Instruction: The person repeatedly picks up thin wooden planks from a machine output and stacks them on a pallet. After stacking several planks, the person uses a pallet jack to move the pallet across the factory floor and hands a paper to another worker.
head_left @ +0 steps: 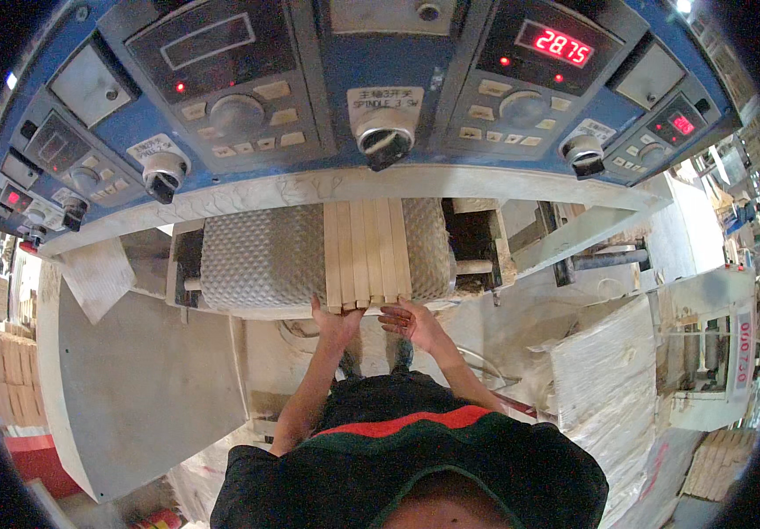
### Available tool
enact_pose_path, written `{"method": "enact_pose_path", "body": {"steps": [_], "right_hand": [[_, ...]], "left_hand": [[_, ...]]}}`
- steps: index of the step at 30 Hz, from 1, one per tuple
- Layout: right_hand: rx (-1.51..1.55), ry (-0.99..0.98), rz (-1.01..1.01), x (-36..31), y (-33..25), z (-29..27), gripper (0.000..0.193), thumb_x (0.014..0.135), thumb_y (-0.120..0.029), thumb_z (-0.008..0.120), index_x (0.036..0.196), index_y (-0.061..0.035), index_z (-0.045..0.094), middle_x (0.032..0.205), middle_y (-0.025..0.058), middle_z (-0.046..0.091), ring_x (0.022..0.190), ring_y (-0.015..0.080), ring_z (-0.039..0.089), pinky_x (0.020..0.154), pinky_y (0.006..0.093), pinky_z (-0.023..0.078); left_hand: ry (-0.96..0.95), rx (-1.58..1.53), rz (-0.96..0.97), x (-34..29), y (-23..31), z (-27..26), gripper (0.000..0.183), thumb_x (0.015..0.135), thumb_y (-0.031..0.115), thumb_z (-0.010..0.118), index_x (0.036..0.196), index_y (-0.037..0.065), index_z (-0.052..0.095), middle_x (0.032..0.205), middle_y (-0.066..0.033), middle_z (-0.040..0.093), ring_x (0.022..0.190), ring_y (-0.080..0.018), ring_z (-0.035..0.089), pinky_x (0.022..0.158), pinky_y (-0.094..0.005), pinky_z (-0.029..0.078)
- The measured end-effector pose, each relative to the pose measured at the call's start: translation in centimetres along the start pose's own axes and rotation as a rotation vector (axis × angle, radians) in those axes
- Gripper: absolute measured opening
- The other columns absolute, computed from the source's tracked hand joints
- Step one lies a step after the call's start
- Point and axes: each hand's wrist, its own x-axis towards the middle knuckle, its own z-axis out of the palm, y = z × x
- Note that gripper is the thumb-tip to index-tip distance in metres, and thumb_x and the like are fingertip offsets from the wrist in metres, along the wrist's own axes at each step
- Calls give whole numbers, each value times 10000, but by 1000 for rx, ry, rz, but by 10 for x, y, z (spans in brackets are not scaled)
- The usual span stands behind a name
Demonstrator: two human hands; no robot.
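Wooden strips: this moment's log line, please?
Wooden strips: side by side on textured belt; left hand: at near ends; right hand: at near ends

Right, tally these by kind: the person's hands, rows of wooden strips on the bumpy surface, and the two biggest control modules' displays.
Left hand and right hand: 2
Row of wooden strips: 1
Large displays: 2
Total: 5

- Wooden strips (365, 251) side by side on the textured conveyor belt (261, 256), right of its middle; far ends hidden behind the crossbeam (362, 187).
- My left hand (337, 326) at their near ends, left side; my right hand (413, 324) at the right corner.
- Control panel (389, 57) beyond the crossbeam, rotary switches (386, 145) along its near edge.
- Flat plate (146, 388) to my left, wood stack (10, 375) past it.
- Plastic sheeting (609, 379) to my right.
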Motion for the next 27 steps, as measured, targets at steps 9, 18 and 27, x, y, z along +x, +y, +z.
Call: {"method": "enact_pose_path", "body": {"steps": [9, 18, 27], "right_hand": [[-68, 97, -7, -15, 7, -17, 491, 916, -291, 512, 1279, 14, 382, 1165, 219, 552, 1030, 331, 584, 896, 421, 489], [-126, 10, -88, 11, 25, -63, 465, 935, -337, 475, 1264, -10, 443, 1166, 208, 554, 1027, 329, 584, 888, 425, 486], [-200, 50, -239, -19, 5, -98, 456, 910, -381, 509, 1203, -31, 497, 1141, 168, 582, 992, 320, 601, 872, 442, 493]], "left_hand": [[44, 189, 57, 28, 5, 21, 715, 885, 569, 187, 1386, 72, 304, 1421, -164, 308, 1293, -370, 310, 1002, -619, 275], [2, 418, -53, 35, 20, 30, 694, 882, 540, 317, 1371, 50, 273, 1323, -210, 349, 1202, -398, 351, 992, -599, 275], [138, 611, 67, 8, -1, 28, 758, 814, 501, 557, 1318, 12, 273, 1216, -214, 363, 1056, -350, 448, 952, -497, 376]]}}
